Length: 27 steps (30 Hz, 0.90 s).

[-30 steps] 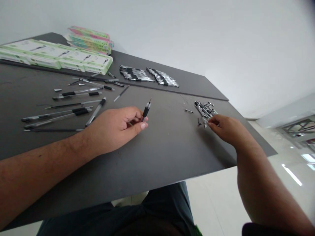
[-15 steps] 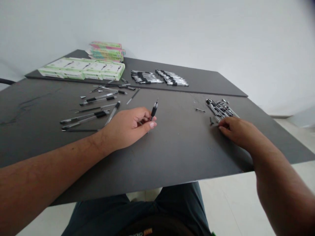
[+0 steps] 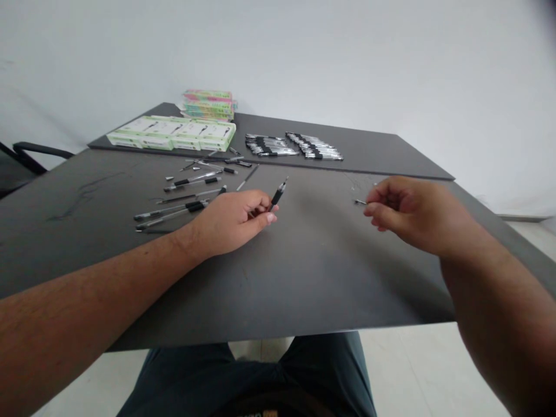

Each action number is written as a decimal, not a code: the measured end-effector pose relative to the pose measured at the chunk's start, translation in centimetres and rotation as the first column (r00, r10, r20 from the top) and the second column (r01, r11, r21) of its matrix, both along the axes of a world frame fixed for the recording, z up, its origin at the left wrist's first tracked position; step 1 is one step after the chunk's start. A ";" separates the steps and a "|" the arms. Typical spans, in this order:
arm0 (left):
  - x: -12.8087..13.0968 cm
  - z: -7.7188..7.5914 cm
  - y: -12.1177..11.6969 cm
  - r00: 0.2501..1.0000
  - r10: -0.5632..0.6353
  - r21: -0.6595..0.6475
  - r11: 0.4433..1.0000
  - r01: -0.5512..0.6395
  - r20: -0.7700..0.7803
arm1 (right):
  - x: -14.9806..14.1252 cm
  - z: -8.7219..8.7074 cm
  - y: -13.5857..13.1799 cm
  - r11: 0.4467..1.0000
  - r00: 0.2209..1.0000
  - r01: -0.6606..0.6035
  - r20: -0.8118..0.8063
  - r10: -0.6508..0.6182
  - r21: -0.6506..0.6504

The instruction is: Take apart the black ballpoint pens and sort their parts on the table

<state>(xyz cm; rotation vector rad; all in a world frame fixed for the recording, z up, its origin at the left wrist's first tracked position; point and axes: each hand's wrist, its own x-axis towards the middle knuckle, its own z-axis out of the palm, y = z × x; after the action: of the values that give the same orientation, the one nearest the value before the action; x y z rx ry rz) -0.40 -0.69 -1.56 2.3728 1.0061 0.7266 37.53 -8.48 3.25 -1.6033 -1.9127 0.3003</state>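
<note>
My left hand [image 3: 243,223] is closed around a gel pen [image 3: 278,194] with a black grip, its bare tip pointing up and away from me. Over the right side of the table, my right hand [image 3: 403,211] has its thumb and fingers drawn together. A small dark-and-clear piece [image 3: 359,201], perhaps a pen cap, shows right at those fingertips; whether it is pinched or lies on the table behind them I cannot tell. The pile of parts on the right is hidden by this hand. Loose pens [image 3: 174,215] and thin refills [image 3: 247,177] lie left of and beyond my left hand.
On the raised back board [image 3: 369,145] lie two rows of pens [image 3: 271,145]. Green-white boxes [image 3: 174,133] stand to their left, with a stack of colourful packets [image 3: 208,104] behind. A black chair armrest [image 3: 43,149] is at the far left, and the wall closes the back.
My right hand has lifted from the pile of parts and moved left and away from me, now covering the pile. My left hand keeps the pen nearly still. The view has shifted slightly.
</note>
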 end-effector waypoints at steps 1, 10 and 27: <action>-0.1 0.0 0.2 1.000 0.004 0.008 1.000 -0.004 -0.004 | -1.7 1.1 0.9 1.000 1.000 -0.025 -0.019 0.025 -0.010; -0.2 0.2 0.4 0.998 0.015 0.028 1.000 -0.013 -0.058 | -9.8 1.3 5.9 0.947 0.882 -0.280 -0.348 0.319 0.158; 0.1 1.0 -0.4 0.977 -0.045 0.063 0.996 0.060 -0.208 | -9.6 0.0 3.5 0.943 0.892 -0.296 -0.308 0.330 0.152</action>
<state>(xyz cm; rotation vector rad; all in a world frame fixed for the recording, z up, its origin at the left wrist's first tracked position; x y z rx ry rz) -0.28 -1.05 -0.53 2.5663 1.0107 0.5105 27.98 -4.93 3.24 -1.0914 -1.8811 0.5607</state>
